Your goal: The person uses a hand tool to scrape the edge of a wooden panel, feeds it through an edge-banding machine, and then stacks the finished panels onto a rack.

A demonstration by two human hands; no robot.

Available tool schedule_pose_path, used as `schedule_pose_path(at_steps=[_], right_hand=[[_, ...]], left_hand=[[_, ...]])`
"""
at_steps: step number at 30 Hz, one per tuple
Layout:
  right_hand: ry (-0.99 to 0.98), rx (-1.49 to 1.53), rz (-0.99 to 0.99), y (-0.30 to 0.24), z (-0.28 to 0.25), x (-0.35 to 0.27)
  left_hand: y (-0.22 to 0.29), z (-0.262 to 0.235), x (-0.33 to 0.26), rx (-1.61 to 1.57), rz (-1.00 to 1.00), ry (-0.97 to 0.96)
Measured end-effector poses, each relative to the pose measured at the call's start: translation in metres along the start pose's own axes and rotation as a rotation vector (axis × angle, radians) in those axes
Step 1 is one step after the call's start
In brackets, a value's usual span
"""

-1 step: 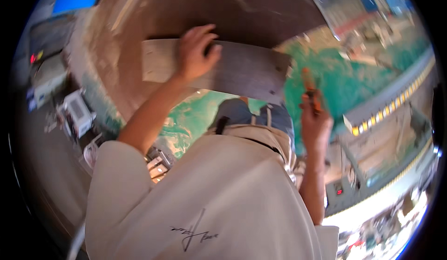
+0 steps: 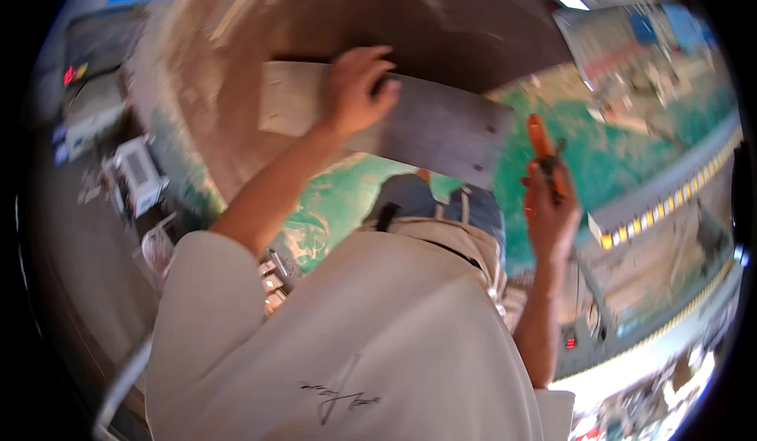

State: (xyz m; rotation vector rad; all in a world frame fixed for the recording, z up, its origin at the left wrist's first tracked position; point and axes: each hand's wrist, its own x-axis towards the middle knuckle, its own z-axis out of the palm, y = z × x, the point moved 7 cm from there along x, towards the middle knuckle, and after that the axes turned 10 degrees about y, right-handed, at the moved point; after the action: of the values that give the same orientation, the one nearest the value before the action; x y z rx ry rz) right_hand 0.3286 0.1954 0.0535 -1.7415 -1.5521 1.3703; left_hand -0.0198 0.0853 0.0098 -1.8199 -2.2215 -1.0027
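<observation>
The left hand (image 2: 355, 100), fingers loosely parted, lies over a grey panel (image 2: 449, 121), best held steady; the right hand (image 2: 554, 218) curls its fingers around an orange tool (image 2: 539, 136).

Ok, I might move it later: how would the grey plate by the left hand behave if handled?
The grey plate is probably stiff: it seems to overhang the brown surface without sagging. Pressing its projecting right end might tip it. Its smooth-looking face could be slippery.

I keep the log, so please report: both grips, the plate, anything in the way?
Left grip open over grey plate, contact unclear. Right grip holding orange tool, right of plate. Left grip hides part of plate.
</observation>
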Motion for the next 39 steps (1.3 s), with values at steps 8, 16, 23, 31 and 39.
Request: schedule_pose_path(at_steps=[8,16,23,31,39], right_hand=[[-0.432,0.576,0.186,-0.09,0.163,0.104],[-0.307,-0.526,-0.439,0.023,0.036,0.014],[-0.016,-0.621,-0.435,0.056,0.047,-0.048],[0.089,-0.568,-0.741,0.045,0.052,-0.043],[0.259,-0.492,-1.003,0.061,0.052,-0.046]], left_hand=[[-0.008,-0.03,0.0,0.139,-0.196,0.186],[-0.008,-0.023,0.0,0.174,-0.23,0.201],[0.0,-0.022,-0.015,0.251,-0.193,0.232],[0.021,-0.019,-0.024,0.199,0.012,0.086],[0.028,-0.011,-0.026,0.268,0.052,0.074]])
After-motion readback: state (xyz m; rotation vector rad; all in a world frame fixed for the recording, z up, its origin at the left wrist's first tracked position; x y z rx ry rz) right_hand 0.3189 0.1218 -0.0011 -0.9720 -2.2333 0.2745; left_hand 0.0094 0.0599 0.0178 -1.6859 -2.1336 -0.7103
